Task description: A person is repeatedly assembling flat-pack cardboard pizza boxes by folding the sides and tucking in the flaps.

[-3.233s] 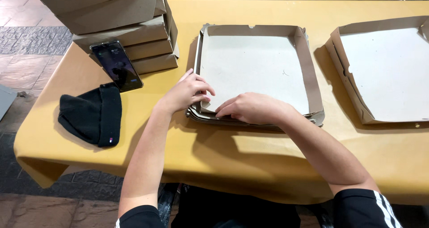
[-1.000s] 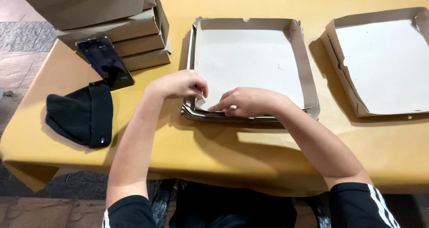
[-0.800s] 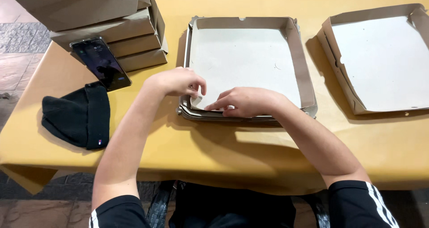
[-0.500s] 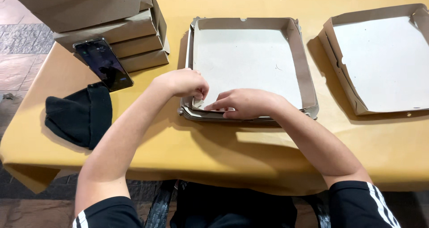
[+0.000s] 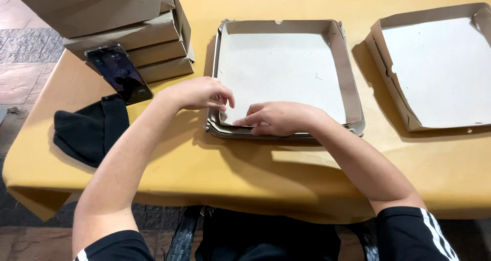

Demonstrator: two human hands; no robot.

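A shallow brown cardboard box tray (image 5: 286,61) with a pale inside lies on the yellow table (image 5: 245,164), resting on a few flat cardboard sheets. My left hand (image 5: 202,93) pinches the tray's near left corner flap. My right hand (image 5: 279,117) presses flat on the near edge beside it, fingers pointing left toward the same corner. The near wall of the tray lies folded down under my hands.
A second open cardboard tray (image 5: 440,66) sits at the right. A stack of folded brown boxes (image 5: 112,25) stands at the back left with a dark phone (image 5: 118,74) leaning on it. A black cloth (image 5: 89,130) lies near the left edge.
My hands stay at the tray's near left corner. The left fingers have shifted slightly along the corner flap; the view has drifted a little.
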